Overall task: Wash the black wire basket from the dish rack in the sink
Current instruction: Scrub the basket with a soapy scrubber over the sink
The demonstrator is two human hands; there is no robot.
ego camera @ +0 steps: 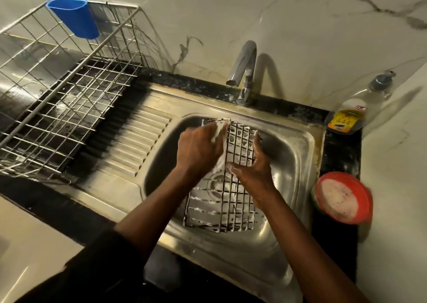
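Here, from the head camera, the black wire basket stands tilted in the basin of the steel sink, its lower end over the drain and its wires streaked with suds. The right hand grasps it, thumb laid across the front mesh and fingers running up its right edge. The left hand is curled round a foamy white pad, pressing it to the basket's upper left edge. Left of the basin sits the dish rack with a blue cup on its rim. A tap rises behind the basin; a soap bottle and a red tub sit to the right.
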